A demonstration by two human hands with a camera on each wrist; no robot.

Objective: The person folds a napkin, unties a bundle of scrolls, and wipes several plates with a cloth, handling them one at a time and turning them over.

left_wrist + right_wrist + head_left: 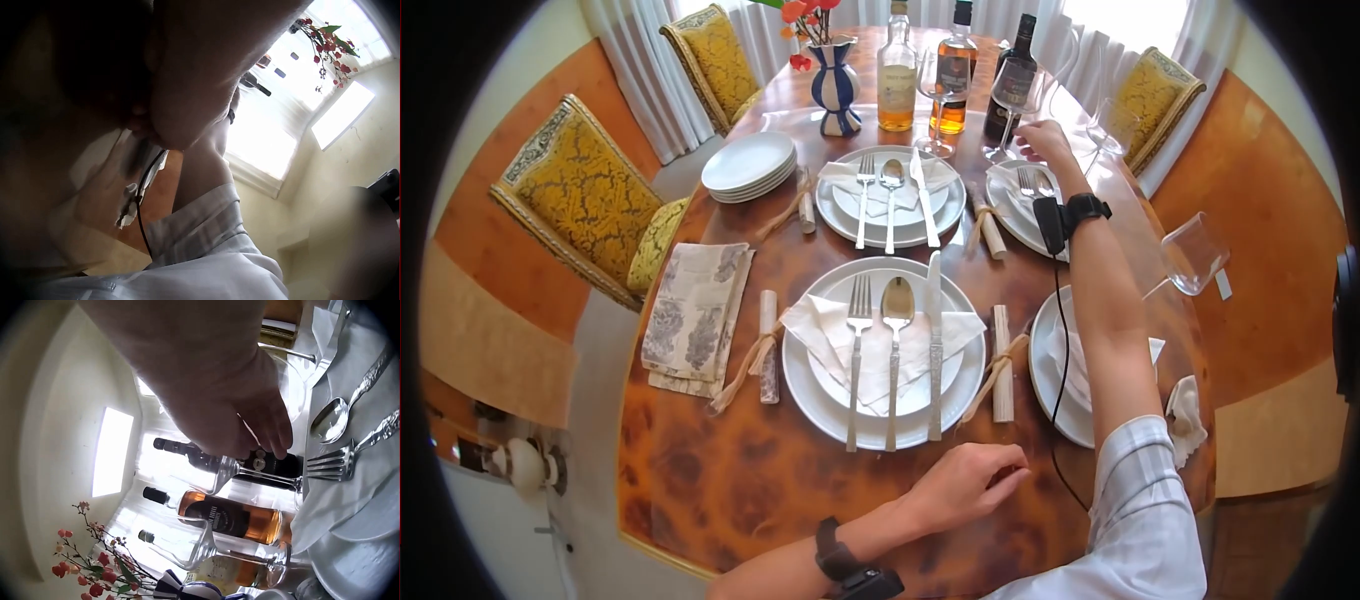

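Note:
My right hand [1048, 143] reaches to the far right of the table. Its fingertips are close beside the stem of a wine glass [1017, 90], whose bowl overlaps a dark bottle [1006, 118]. From the right wrist view, the loosely bent fingers [282, 434] hang near that glass's stem [269, 477], with the thumb mostly hidden. Over the near table edge, my left hand [968, 487] is loosely curled and holds nothing. In front of it lies a place setting: stacked plates [800, 408], a white napkin, a fork [858, 320], a spoon [897, 305] and a knife [935, 350].
Another wine glass [938, 85] stands before the amber bottles [896, 85]. More glasses [1195, 255] line the right edge. A striped vase [836, 90], a plate stack [748, 165], folded cloth napkins [695, 315] and tied rolls [769, 350] share the table. A black cable [1060, 385] trails from my right wrist.

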